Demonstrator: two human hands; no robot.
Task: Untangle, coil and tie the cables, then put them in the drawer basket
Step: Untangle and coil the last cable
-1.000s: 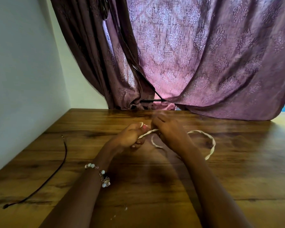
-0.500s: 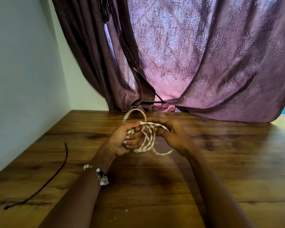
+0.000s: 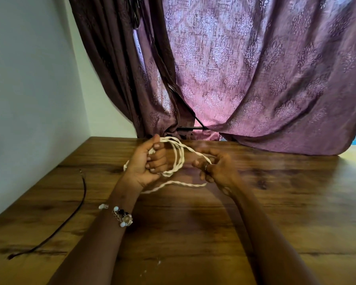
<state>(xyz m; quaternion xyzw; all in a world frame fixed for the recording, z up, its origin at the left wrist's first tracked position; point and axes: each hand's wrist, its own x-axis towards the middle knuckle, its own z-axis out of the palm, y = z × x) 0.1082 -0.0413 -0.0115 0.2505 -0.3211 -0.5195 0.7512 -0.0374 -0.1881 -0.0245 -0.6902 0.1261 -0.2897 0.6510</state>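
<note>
White cable [image 3: 178, 159] now looped, right hand [image 3: 218, 169] apart.

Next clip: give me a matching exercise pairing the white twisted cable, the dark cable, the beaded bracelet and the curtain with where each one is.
Things:
1. white twisted cable
2. dark cable
3. beaded bracelet
4. purple curtain

Places:
A. hanging behind the table's far edge
B. looped around the left hand, one strand pinched by the right hand
C. on the left wrist
D. lying loose on the table near the wall

Pairs: 1-B, 2-D, 3-C, 4-A
</note>
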